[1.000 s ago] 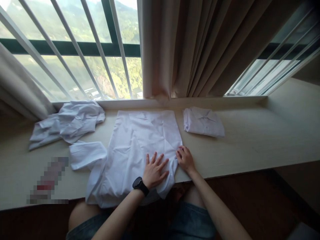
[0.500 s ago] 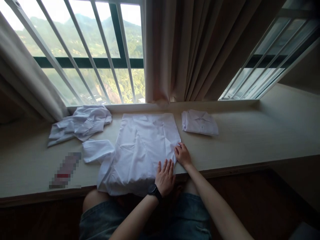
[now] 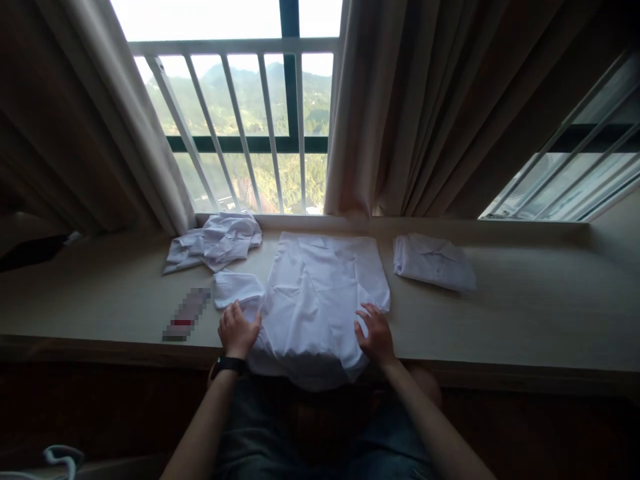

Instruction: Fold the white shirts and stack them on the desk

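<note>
A white shirt (image 3: pixel 315 300) lies spread flat on the long beige window ledge (image 3: pixel 525 313), its lower part hanging over the front edge. My left hand (image 3: pixel 237 330), a black watch on its wrist, has its fingers curled at the shirt's left edge, just below the sleeve (image 3: pixel 235 288) that sticks out to the left. Whether it pinches the cloth is unclear. My right hand (image 3: pixel 375 333) rests with spread fingers on the shirt's right side.
A folded white shirt (image 3: pixel 433 261) lies to the right on the ledge. A crumpled white garment (image 3: pixel 215 241) sits at the back left by the window bars. A small blurred object (image 3: pixel 185 315) lies left of my left hand. Curtains hang behind.
My left hand has moved from the shirt's right middle across to its left edge by the sleeve. My right hand stays at the right side. The camera has tilted up and back.
</note>
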Tool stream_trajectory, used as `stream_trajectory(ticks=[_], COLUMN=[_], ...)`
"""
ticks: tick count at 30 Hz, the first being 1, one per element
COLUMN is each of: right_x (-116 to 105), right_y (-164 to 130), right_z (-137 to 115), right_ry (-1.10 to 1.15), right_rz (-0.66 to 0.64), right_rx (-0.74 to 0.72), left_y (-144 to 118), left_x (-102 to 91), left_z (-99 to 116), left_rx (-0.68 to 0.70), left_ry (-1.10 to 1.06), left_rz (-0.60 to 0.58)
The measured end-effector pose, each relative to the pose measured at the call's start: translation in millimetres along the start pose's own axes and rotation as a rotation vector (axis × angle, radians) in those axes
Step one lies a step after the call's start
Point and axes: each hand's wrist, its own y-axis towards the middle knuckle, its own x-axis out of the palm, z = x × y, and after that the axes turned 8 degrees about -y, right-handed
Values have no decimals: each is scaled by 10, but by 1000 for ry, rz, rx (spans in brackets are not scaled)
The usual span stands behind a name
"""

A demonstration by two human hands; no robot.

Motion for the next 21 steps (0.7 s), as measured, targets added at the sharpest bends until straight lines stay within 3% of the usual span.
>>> stream_trajectory(ticks=[2,4,7,11,14,21], right_x=[18,64,136,122,59,-44], right_y=[-134,-259,-360,-333,-271,-181], right_z=[-302,-501,-572,-448,-354,-99], right_ry=[-17,-61,-98,-80,-60,-31], right_rz=[-105,-193,-269,-335,-381,-402], right_rx=[-76,-111,-122,-167,-206,-271], left_y=[174,208,50,-225,-275,-244], left_x=[-92,-116,-68,20,27,-134], left_z=[-231,-372,-410,-290,-233,-359], left_rx=[-257,-367,-221,88,134,-354], left_ry=[-30,-59,21,185,162,-373], left_rz=[-59,-146,-232,-189,-217,-199])
